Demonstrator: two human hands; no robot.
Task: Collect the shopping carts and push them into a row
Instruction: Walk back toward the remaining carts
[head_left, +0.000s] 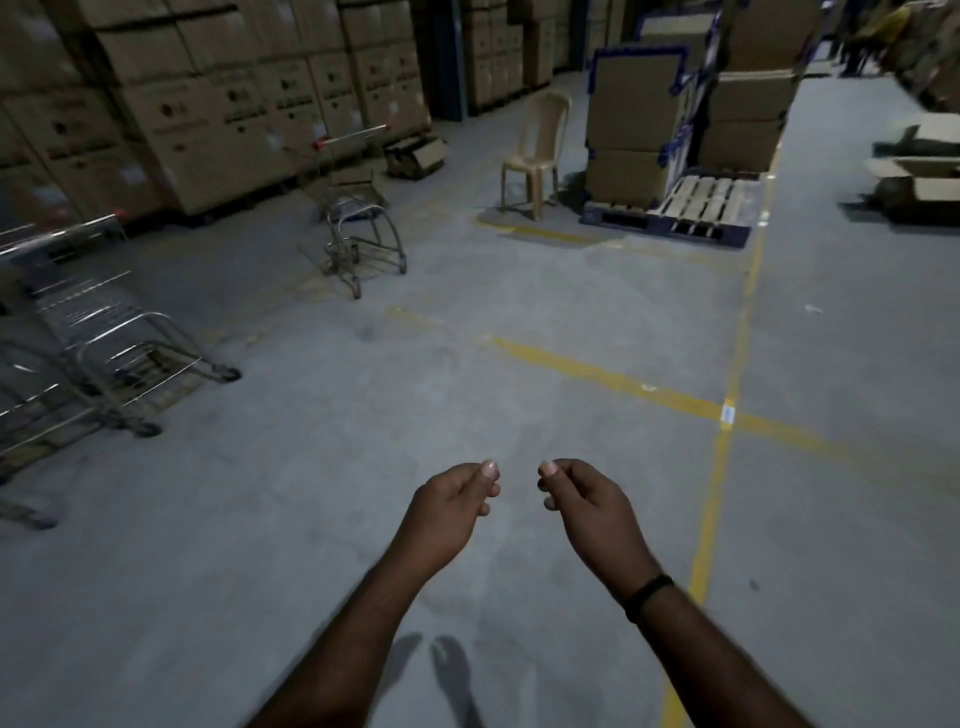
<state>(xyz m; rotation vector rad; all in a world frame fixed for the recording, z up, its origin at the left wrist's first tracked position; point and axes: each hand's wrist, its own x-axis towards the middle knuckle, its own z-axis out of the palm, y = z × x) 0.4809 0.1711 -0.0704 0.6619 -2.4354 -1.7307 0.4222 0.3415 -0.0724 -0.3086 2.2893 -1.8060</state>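
Observation:
A lone metal shopping cart with a red-ended handle stands ahead on the left, near the stacked boxes. At the left edge, nested shopping carts stand together, partly cut off by the frame. My left hand and my right hand hang in front of me over the bare floor, close together, fingers loosely curled and holding nothing. Both hands are far from any cart. A dark band sits on my right wrist.
Tall stacks of cardboard boxes line the left wall. A plastic chair stands ahead, beside boxes on a pallet. Yellow floor lines cross on the right. Flattened cartons lie at the far right.

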